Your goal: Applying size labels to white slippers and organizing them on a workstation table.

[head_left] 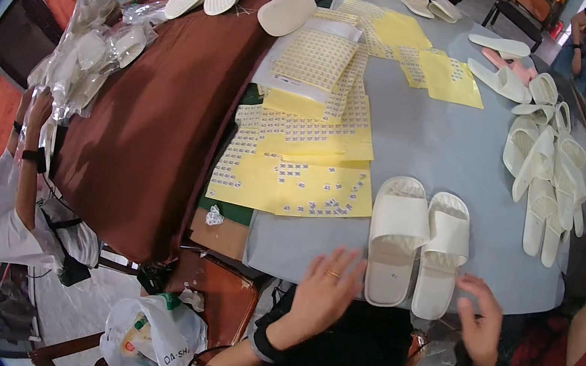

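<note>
Your left hand has its fingers stretched out and a little spread, and it is not clamped on anything. The fingertips are just beside the left slipper, but you cannot tell from here if they touch it. Your right hand has its thumb and fingers well apart, with the tips just beside the right slipper. Whether they touch is hard to tell too.

Your left hand shows its back, with the fingers pointing up and to the right (there is a ring on one finger). Your right hand is turned toward the slippers, with its fingers bent a bit to the left. Both wrists wear dark bands.

Below and to the left is a white bag. The two white slippers lie side by side between your hands, straps up, heels toward you at the near edge of the grey table. A tiny mark sits inside the left one.

Past them, to the left, lie yellow sheets with small stickers. More white slippers are piled at the right, and a pink slipper lies farther off. At the far left, another person's hands touch clear bags.
</note>
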A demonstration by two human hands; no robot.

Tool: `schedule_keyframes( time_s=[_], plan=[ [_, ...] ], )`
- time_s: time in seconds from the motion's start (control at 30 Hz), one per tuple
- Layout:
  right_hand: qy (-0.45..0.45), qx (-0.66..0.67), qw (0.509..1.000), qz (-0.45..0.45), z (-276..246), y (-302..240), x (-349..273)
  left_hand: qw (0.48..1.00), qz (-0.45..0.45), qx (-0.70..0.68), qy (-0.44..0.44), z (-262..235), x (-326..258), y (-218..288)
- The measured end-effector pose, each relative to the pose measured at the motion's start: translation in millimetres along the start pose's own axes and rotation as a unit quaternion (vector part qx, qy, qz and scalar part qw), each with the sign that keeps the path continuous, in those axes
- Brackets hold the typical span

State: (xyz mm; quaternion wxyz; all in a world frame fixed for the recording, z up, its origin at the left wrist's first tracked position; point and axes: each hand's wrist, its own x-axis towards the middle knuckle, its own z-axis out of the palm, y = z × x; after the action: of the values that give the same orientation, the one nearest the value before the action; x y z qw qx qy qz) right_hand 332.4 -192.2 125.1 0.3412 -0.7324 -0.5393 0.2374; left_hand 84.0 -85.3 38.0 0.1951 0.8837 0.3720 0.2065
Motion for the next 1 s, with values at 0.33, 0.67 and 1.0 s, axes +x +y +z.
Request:
schedule_keyframes(
  time_s=[0.33, 0.67, 1.0],
  plan=[
    [-0.026, -0.024, 0.968, -0.249, 33.9, -97.2, 121.0, 0.976, -0.168, 0.130, 0.039, -7.7, 15.3, -72.4],
    [-0.076, -0.150, 0.962, -0.214, 234.1, -60.6, 198.9, 0.974, -0.174, 0.132, 0.054, -0.2, 12.0, -78.3],
    [-0.025, -0.226, 0.930, -0.289, 242.7, -59.8, 190.1, 0.975, -0.184, 0.111, 0.062, -0.1, 11.6, -78.7]
  ],
)
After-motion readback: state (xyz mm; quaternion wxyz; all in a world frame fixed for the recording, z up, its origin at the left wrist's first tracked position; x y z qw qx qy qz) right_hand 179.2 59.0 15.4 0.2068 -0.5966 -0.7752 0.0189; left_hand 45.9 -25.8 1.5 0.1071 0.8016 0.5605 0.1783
